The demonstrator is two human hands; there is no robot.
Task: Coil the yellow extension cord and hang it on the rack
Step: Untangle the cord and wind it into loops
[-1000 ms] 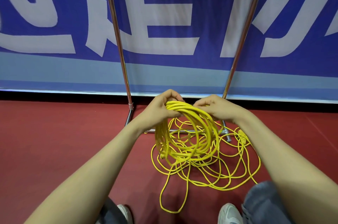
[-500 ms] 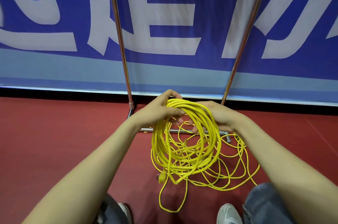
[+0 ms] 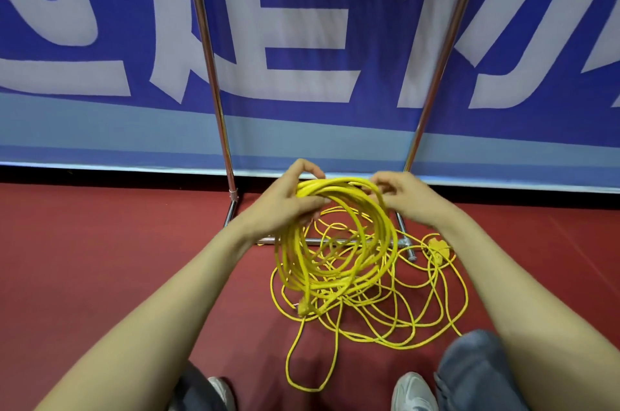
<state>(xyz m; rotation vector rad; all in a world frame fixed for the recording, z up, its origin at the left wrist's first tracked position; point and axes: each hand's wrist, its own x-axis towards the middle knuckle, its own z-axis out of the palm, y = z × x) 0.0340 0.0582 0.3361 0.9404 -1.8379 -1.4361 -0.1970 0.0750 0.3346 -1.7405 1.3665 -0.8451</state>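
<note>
A yellow extension cord (image 3: 349, 253) hangs in a bundle of several loops from both hands, above the red floor. My left hand (image 3: 285, 202) grips the top of the coil with thumb and fingers curled round the strands. My right hand (image 3: 406, 195) pinches the strands at the coil's upper right. The rest of the cord lies tangled loose on the floor under the coil; a yellow plug end (image 3: 437, 246) lies at the right. The metal rack (image 3: 209, 68) stands just behind, two chrome uprights rising out of the top of the frame.
The rack's low cross bar (image 3: 268, 240) and foot lie on the floor under the cord. A blue and white banner wall (image 3: 302, 41) closes off the back. My shoes (image 3: 414, 390) and jeans legs are at the bottom edge. Red floor stretches left and right.
The coil has been lifted a little and opened into a rounder loop. My right hand moved from beneath the loops to the coil's upper right and now pinches the strands.
</note>
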